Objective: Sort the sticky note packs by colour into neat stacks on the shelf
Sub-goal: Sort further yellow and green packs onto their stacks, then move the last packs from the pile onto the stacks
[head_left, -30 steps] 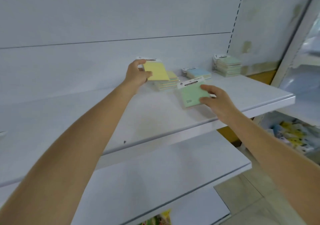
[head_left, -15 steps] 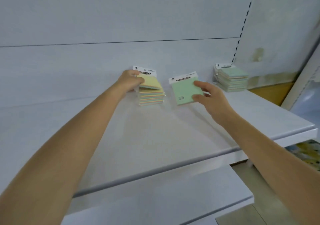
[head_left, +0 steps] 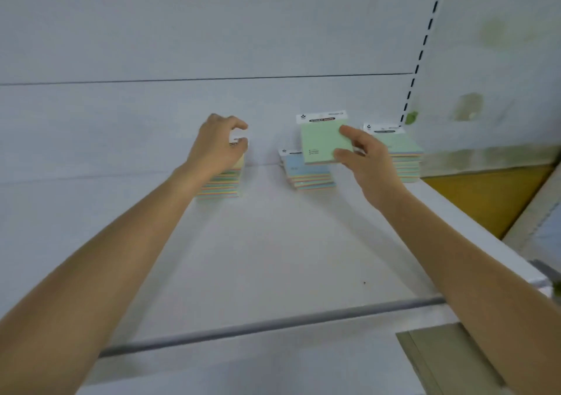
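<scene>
Three stacks of sticky note packs stand along the back of the white shelf [head_left: 273, 258]. My left hand [head_left: 215, 148] lies curled over the top yellow pack of the left stack [head_left: 223, 185], its fingers round the pack's white header. My right hand [head_left: 367, 164] pinches a single green pack [head_left: 321, 139] by its right edge and holds it in the air, above and just behind the blue-topped middle stack [head_left: 306, 176]. The green-topped stack [head_left: 403, 158] stands to the right, partly hidden by my right hand.
A white back panel rises behind the stacks, with a slotted upright [head_left: 422, 48] at the right. A yellow-brown panel [head_left: 485, 194] lies beyond the shelf's right end. The shelf's front lip [head_left: 273, 325] runs across, with a lower shelf [head_left: 243, 370] beneath.
My left hand has set the yellow pack down on the left stack and stays on it. My right hand has lifted the green pack up and to the right, towards the green stack.
</scene>
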Demonstrator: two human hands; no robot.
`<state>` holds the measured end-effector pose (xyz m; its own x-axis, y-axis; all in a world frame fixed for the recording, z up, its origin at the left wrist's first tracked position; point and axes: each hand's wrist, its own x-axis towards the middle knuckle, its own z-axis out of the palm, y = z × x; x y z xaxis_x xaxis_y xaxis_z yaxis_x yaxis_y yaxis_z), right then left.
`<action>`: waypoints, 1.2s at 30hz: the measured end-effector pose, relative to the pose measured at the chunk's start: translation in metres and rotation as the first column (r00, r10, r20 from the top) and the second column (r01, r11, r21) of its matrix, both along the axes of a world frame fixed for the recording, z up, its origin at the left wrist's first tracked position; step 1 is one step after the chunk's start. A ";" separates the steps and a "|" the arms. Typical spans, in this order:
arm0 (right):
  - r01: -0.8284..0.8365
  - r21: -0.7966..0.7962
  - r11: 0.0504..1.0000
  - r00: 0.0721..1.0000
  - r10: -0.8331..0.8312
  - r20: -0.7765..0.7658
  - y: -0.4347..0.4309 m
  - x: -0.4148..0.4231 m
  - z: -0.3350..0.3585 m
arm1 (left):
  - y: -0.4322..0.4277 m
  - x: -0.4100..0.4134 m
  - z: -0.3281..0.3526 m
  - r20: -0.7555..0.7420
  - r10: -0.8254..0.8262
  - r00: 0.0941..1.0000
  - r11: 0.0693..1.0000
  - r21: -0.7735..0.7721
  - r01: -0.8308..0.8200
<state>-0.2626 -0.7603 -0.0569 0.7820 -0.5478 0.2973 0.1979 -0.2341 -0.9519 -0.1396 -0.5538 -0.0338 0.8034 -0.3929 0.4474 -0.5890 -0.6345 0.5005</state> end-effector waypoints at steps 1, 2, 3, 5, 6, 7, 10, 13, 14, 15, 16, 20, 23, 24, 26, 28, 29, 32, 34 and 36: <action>0.031 -0.007 0.999 0.999 -0.031 0.014 -0.013 -0.003 0.003 | -0.017 -0.015 -0.001 0.041 -0.062 0.997 0.998 0.012 0.062; 0.069 -0.022 0.997 0.997 -0.069 0.026 -0.026 -0.006 0.007 | -0.034 -0.029 -0.003 0.072 -0.132 0.989 0.991 0.036 0.130; 0.111 -0.042 0.993 0.993 -0.109 0.038 -0.039 -0.009 0.011 | -0.051 -0.042 -0.007 0.085 -0.203 0.975 0.978 0.073 0.197; 0.177 -0.079 0.981 0.983 -0.173 0.059 -0.065 -0.014 0.017 | -0.081 -0.061 -0.021 0.076 -0.342 0.937 0.928 0.183 0.324; 0.197 -0.086 0.977 0.980 -0.193 0.058 -0.078 -0.015 0.020 | -0.096 -0.069 -0.029 0.052 -0.398 0.916 0.894 0.246 0.374; 0.214 -0.092 0.973 0.977 -0.210 0.046 -0.089 -0.015 0.022 | -0.109 -0.077 -0.035 0.026 -0.442 0.897 0.859 0.301 0.415; 0.281 -0.128 0.951 0.959 -0.284 -0.002 -0.113 -0.012 0.018 | -0.138 -0.095 -0.050 -0.040 -0.499 0.866 0.787 0.398 0.472; 0.329 -0.274 0.904 0.937 -0.349 -0.026 -0.123 -0.009 0.008 | -0.148 -0.096 -0.061 -0.106 -0.522 0.846 0.746 0.424 0.513; 0.335 -0.313 0.889 0.933 -0.359 -0.022 -0.125 -0.008 0.006 | -0.148 -0.095 -0.064 -0.118 -0.528 0.841 0.747 0.407 0.526; 0.340 -0.344 0.875 0.930 -0.368 -0.016 -0.126 -0.008 0.004 | -0.148 -0.093 -0.065 -0.123 -0.531 0.838 0.752 0.388 0.533; 0.347 -0.372 0.861 0.927 -0.376 -0.005 -0.126 -0.008 0.003 | -0.148 -0.093 -0.066 -0.121 -0.531 0.838 0.757 0.376 0.534; 0.381 -0.477 0.792 0.900 -0.435 -0.003 -0.127 -0.010 -0.002 | -0.150 -0.092 -0.070 -0.110 -0.532 0.840 0.768 0.356 0.533; 0.352 -0.607 0.712 0.869 -0.490 -0.070 -0.132 -0.012 -0.009 | -0.150 -0.090 -0.073 -0.123 -0.521 0.844 0.776 0.343 0.529; 0.343 -0.626 0.700 0.864 -0.496 -0.081 -0.132 -0.012 -0.010 | -0.150 -0.090 -0.073 -0.127 -0.521 0.844 0.777 0.339 0.530; 0.320 -0.644 0.694 0.866 -0.491 -0.098 -0.131 -0.013 -0.012 | -0.149 -0.090 -0.073 -0.131 -0.520 0.844 0.779 0.332 0.531; 0.271 -0.670 0.691 0.868 -0.476 -0.140 -0.128 -0.013 -0.013 | -0.148 -0.091 -0.073 -0.137 -0.517 0.845 0.780 0.333 0.531; 0.239 -0.690 0.683 0.867 -0.470 -0.165 -0.127 -0.014 -0.014 | -0.148 -0.092 -0.072 -0.139 -0.514 0.847 0.780 0.336 0.528; 0.197 -0.733 0.651 0.867 -0.464 -0.179 -0.124 -0.017 -0.018 | -0.147 -0.094 -0.071 -0.132 -0.503 0.854 0.780 0.357 0.514; 0.224 -0.749 0.623 0.868 -0.477 -0.138 -0.125 -0.018 -0.020 | -0.145 -0.094 -0.069 -0.125 -0.502 0.856 0.781 0.359 0.510; 0.255 -0.778 0.575 0.879 -0.472 -0.061 -0.123 -0.018 -0.021 | -0.140 -0.095 -0.068 -0.112 -0.493 0.863 0.788 0.364 0.497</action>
<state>-0.2802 -0.8831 -0.0776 0.6679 -0.4855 0.5641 -0.2687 -0.8641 -0.4256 -0.2347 -0.6940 -0.1016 0.4574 -0.8707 0.1811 -0.8693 -0.3947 0.2976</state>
